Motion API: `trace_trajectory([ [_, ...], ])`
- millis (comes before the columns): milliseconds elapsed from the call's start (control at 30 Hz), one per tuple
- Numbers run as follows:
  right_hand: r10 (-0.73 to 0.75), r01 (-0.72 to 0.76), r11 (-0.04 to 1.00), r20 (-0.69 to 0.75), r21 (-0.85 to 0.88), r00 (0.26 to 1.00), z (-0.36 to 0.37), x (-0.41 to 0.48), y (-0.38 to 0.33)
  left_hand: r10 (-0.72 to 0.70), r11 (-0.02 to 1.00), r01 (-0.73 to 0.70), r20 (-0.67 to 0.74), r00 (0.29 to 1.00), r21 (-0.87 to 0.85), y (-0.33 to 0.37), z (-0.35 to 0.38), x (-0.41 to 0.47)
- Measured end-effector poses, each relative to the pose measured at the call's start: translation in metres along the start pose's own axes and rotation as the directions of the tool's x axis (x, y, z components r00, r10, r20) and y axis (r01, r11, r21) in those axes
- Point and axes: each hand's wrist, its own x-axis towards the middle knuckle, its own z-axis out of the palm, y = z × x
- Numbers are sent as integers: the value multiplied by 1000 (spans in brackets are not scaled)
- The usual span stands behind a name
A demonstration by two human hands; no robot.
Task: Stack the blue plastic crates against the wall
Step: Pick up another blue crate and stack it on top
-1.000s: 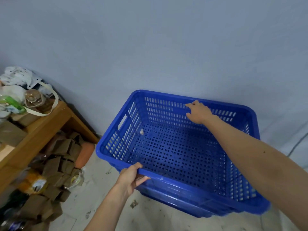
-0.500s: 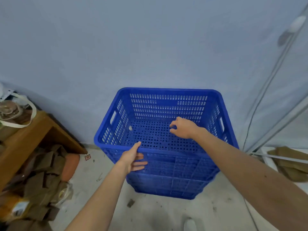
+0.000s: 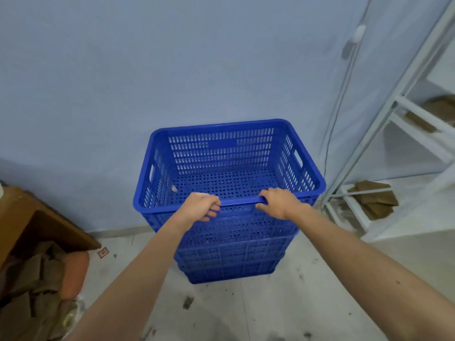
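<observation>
**Both hands on the near rim of the top crate**

Between the left hand (image 3: 200, 206) and right hand (image 3: 277, 201), each grip curled shut over the near rim, sits the top blue crate (image 3: 221, 166), nested on the stack (image 3: 234, 254) just beyond, against the wall (image 3: 172, 70). Pressing down evenly on both sides should seat it squarely. Its slotted walls and perforated floor look rigid, clean and empty.

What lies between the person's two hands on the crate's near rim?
Only a bare stretch of the top blue crate's near rim, seen in the head view. The left hand and right hand grip it on either side.
</observation>
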Motion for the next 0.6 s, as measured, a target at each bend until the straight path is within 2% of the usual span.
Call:
trace_trajectory([
  [100,-12,12,998,-10,-57,1000,1,-1,1,184,978,-179,-43,982,104,10,-2,-1],
  [200,-24,23,995,-12,-93,1000,8,2,3,337,879,-248,-162,928,406,-1,-12,1],
  [267,-27,23,996,-42,-90,999,16,4,4,340,740,-197,-105,934,644,-18,-19,5],
  [333,-24,13,996,-123,-85,992,25,5,5,347,546,-137,-75,935,826,-39,-25,10],
  [367,-25,9,996,-179,-90,984,30,5,5,379,468,-114,-82,922,876,-49,-26,13],
  [433,-55,21,992,-283,-121,957,38,6,7,426,374,-77,-98,899,924,-63,-24,17],
  [600,-219,144,962,-340,-232,915,35,18,25,451,329,-51,-109,886,943,-64,-19,23],
])
